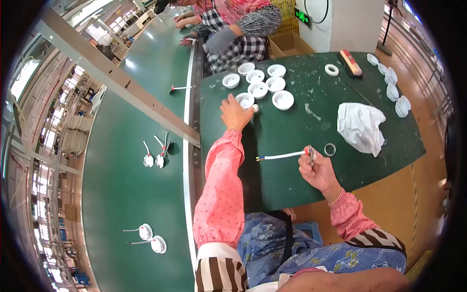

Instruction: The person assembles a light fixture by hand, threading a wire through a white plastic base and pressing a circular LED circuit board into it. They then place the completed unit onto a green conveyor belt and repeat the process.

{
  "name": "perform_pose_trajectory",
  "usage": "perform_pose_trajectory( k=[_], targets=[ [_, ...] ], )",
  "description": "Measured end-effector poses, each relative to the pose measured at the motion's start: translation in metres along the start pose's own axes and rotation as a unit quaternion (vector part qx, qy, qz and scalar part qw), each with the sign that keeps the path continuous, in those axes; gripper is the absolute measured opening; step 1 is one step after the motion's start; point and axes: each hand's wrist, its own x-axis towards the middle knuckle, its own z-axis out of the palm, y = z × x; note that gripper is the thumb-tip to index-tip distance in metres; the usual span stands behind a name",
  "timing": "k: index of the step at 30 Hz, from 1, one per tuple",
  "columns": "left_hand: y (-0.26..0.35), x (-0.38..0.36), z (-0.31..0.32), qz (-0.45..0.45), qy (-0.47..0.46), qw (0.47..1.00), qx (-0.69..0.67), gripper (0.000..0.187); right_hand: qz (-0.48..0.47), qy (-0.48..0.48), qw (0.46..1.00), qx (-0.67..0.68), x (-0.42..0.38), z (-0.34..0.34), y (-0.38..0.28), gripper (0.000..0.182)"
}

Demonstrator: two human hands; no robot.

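My left hand [235, 113] is at the near end of a group of white round cups [283, 100], its fingers around the rim of the nearest cup [245, 100]. A small white piece [255, 108] shows by its thumb. My right hand [315, 170] is closed on a small metal-and-red part with a white cable [282, 156]. The cable points left and ends in blue and yellow wire tips. Just right of that hand a thin ring [330, 149] lies on the green table [292, 187].
A white plastic bag [360, 127], tape roll [332, 70], red-and-cream block [351, 63] and white caps [402, 106] lie rightward. The green belt [141, 194] at left carries cabled parts [158, 244]. A slanted metal beam [121, 82] crosses it. A co-worker's gloved hand [220, 41] is beyond.
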Motion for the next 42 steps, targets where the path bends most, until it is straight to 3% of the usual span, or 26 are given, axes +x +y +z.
perform_pose_trajectory(
  k=[2,5,8,10,14,17,18,21,25,31,42],
  targets=[
    [-0.002,0.012,0.011,-0.011,-0.009,1.0,0.014,0.085,0.01,-0.009,1.0,0.001,0.001,0.0,-0.001,0.013],
    [-0.02,-0.005,0.009,0.052,0.026,0.997,-0.051,0.082,0.014,0.001,1.0,-0.02,-0.002,0.005,0.0,0.014],
    [-0.036,-0.104,-0.076,0.093,-0.033,0.986,-0.134,0.078,0.021,0.02,0.998,-0.05,-0.003,0.01,0.002,0.016],
    [-0.046,-0.158,-0.106,0.091,-0.002,0.988,-0.126,0.077,0.018,0.014,0.996,-0.088,-0.003,0.016,0.008,0.019],
    [-0.056,-0.238,-0.136,0.039,0.045,0.987,-0.146,0.081,-0.012,-0.057,0.978,-0.201,-0.006,0.064,0.029,0.02],
    [-0.06,-0.272,-0.142,0.047,0.091,0.987,-0.12,0.084,-0.015,-0.091,0.945,-0.315,-0.013,0.102,0.047,0.017],
    [-0.059,-0.28,-0.144,0.042,0.103,0.987,-0.116,0.086,0.016,-0.095,0.93,-0.354,-0.014,0.11,0.05,0.03],
    [-0.053,-0.295,-0.155,0.02,0.111,0.985,-0.133,0.087,0.05,-0.172,0.911,-0.371,-0.019,0.119,0.06,0.017],
    [-0.048,-0.307,-0.166,0.035,0.112,0.984,-0.138,0.088,0.034,-0.224,0.875,-0.427,-0.028,0.121,0.068,0.024],
    [-0.05,-0.323,-0.174,0.058,0.116,0.984,-0.119,0.088,-0.004,-0.249,0.867,-0.432,-0.042,0.133,0.067,0.027],
    [-0.038,-0.348,-0.188,0.106,0.115,0.987,-0.049,0.092,0.015,-0.246,0.823,-0.512,-0.062,0.15,0.088,0.011]
  ],
)
